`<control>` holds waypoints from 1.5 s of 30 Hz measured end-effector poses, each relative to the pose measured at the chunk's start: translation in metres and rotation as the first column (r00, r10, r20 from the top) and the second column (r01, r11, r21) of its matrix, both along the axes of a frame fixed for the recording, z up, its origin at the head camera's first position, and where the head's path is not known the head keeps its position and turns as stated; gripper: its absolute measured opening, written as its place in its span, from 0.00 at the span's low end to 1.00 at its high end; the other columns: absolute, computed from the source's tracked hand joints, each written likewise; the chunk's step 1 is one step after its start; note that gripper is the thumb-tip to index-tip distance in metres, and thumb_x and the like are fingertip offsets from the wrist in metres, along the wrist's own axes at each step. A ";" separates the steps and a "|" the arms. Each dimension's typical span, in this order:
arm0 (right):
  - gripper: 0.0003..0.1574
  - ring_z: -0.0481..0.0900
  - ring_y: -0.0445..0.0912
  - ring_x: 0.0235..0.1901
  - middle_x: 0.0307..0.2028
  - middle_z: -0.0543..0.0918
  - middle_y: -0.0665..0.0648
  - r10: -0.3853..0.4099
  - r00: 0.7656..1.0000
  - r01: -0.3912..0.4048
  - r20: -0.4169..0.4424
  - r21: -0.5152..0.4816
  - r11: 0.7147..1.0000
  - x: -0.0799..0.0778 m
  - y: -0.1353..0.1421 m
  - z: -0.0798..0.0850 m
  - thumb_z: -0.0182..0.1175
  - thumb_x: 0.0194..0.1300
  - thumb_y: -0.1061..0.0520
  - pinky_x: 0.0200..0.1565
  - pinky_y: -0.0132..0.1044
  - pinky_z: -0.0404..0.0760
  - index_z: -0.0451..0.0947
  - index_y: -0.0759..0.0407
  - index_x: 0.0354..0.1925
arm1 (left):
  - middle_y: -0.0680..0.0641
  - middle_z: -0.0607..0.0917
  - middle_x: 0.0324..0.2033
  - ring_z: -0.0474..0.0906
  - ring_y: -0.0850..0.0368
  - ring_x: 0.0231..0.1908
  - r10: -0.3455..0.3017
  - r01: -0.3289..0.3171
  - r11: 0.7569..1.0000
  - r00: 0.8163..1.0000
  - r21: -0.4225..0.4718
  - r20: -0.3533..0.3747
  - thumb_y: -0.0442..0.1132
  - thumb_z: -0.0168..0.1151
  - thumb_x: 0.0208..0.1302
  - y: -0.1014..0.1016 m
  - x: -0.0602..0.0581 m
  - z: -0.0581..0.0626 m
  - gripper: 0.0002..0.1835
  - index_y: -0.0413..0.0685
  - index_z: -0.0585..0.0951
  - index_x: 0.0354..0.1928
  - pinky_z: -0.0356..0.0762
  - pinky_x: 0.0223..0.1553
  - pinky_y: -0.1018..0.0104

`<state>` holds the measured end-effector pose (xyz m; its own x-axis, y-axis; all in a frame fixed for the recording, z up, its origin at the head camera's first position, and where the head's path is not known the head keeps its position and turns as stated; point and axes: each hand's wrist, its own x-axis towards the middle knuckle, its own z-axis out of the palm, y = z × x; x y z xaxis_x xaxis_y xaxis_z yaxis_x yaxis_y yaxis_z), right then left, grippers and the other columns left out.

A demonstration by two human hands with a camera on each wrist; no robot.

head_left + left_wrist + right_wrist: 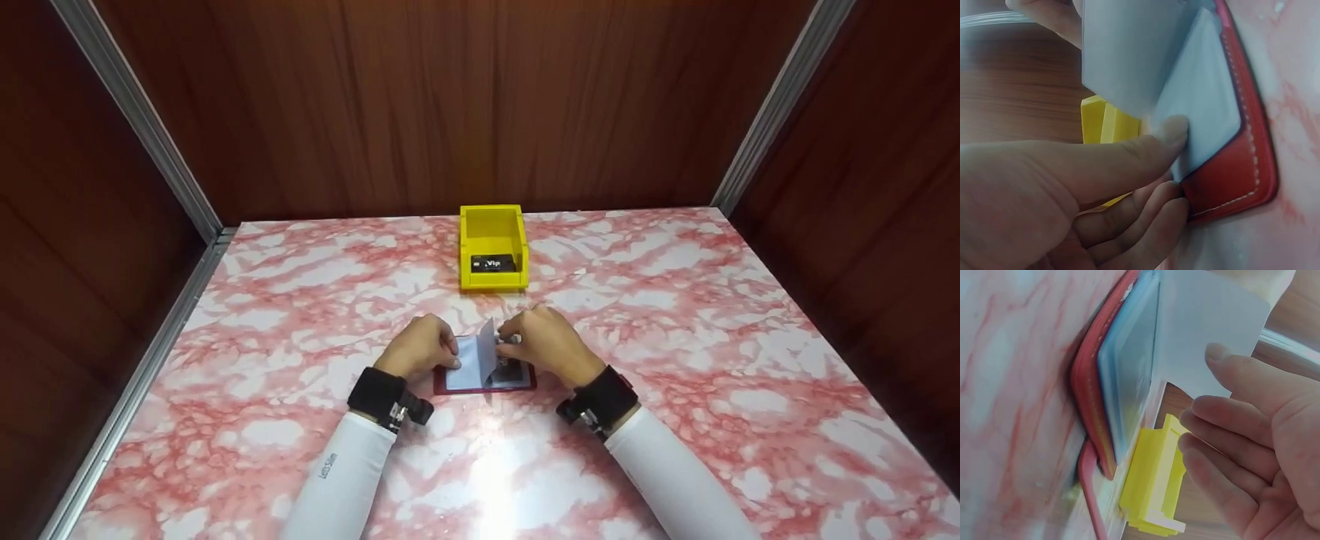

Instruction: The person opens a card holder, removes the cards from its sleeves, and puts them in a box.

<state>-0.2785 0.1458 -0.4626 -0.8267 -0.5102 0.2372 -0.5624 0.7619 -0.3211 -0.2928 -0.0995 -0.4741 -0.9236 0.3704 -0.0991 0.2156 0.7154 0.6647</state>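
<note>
A red card holder (442, 389) with pale plastic sleeves lies opened out on the table. White stitching runs along its cover (1227, 194) in the left wrist view. My left hand (421, 349) pinches its left side, thumb on the pale sleeve and fingers at the cover's edge. One translucent sleeve (1207, 320) stands up from the middle. Beside it is my right hand (551, 341), fingers loosely bent and apart; whether the thumb touches the sleeve cannot be told. Under the right-hand sleeves shows a dark card (510, 373), partly hidden.
Behind the holder stands a yellow bin (493, 282), with a black card (493, 263) marked "Vip" inside. The marbled pink-and-white table (300, 300) is bounded by brown wood-grain panels (420, 112) at the back and sides. A pink strap (1089, 489) hangs off the holder's edge.
</note>
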 end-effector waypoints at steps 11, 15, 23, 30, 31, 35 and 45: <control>0.14 0.94 0.46 0.42 0.42 0.96 0.54 0.126 0.992 -0.126 -0.005 -0.007 0.992 0.011 -0.013 -0.006 0.77 0.68 0.50 0.48 0.44 0.93 0.94 0.57 0.46 | 0.46 0.93 0.32 0.79 0.61 0.30 0.012 -0.012 1.000 1.000 0.003 0.001 0.29 0.75 0.59 -0.012 -0.009 0.018 0.04 0.41 0.93 0.36 0.77 0.36 0.70; 0.11 0.93 0.46 0.43 0.44 0.95 0.54 0.215 0.977 -0.214 0.000 0.075 0.974 0.012 -0.016 -0.012 0.74 0.71 0.53 0.50 0.45 0.92 0.93 0.56 0.48 | 0.44 0.93 0.31 0.78 0.60 0.28 0.041 -0.041 0.999 0.999 -0.010 -0.010 0.27 0.75 0.58 -0.015 -0.007 0.024 0.04 0.40 0.93 0.36 0.74 0.31 0.72; 0.11 0.94 0.47 0.47 0.48 0.95 0.54 0.253 0.967 -0.254 0.021 0.104 0.962 0.013 -0.017 -0.015 0.72 0.72 0.56 0.52 0.46 0.93 0.92 0.57 0.50 | 0.45 0.93 0.33 0.79 0.59 0.30 0.051 -0.050 0.998 0.999 -0.049 0.018 0.27 0.75 0.58 -0.011 -0.008 0.030 0.06 0.41 0.93 0.37 0.75 0.32 0.71; 0.09 0.93 0.47 0.46 0.47 0.95 0.53 0.257 0.966 -0.258 0.025 0.108 0.960 0.013 -0.020 -0.017 0.72 0.73 0.56 0.52 0.45 0.92 0.93 0.56 0.49 | 0.45 0.94 0.34 0.79 0.59 0.31 0.026 -0.025 0.999 0.999 -0.041 0.022 0.28 0.75 0.58 -0.013 -0.007 0.025 0.05 0.42 0.93 0.35 0.75 0.34 0.71; 0.08 0.93 0.47 0.45 0.46 0.95 0.53 0.263 0.964 -0.264 0.025 0.108 0.958 0.014 -0.021 -0.017 0.72 0.73 0.56 0.51 0.45 0.92 0.93 0.56 0.48 | 0.45 0.94 0.33 0.78 0.59 0.31 0.024 -0.023 0.999 1.000 -0.038 0.019 0.27 0.75 0.58 -0.014 -0.007 0.023 0.05 0.42 0.93 0.35 0.74 0.34 0.71; 0.08 0.92 0.46 0.44 0.44 0.95 0.53 0.294 0.955 -0.296 0.029 0.106 0.949 0.012 -0.020 -0.017 0.72 0.73 0.57 0.50 0.45 0.92 0.92 0.56 0.48 | 0.45 0.93 0.32 0.78 0.60 0.30 0.036 -0.035 0.999 0.999 -0.017 0.008 0.30 0.76 0.58 -0.014 -0.005 0.017 0.03 0.41 0.92 0.35 0.75 0.35 0.72; 0.17 0.91 0.50 0.47 0.49 0.95 0.57 0.052 0.974 -0.072 0.219 0.082 0.994 0.000 0.018 0.014 0.78 0.65 0.60 0.55 0.49 0.90 0.93 0.57 0.53 | 0.47 0.90 0.32 0.78 0.61 0.30 -0.028 0.031 0.998 0.999 0.063 -0.047 0.36 0.75 0.65 0.013 0.003 0.012 0.03 0.44 0.90 0.36 0.76 0.33 0.71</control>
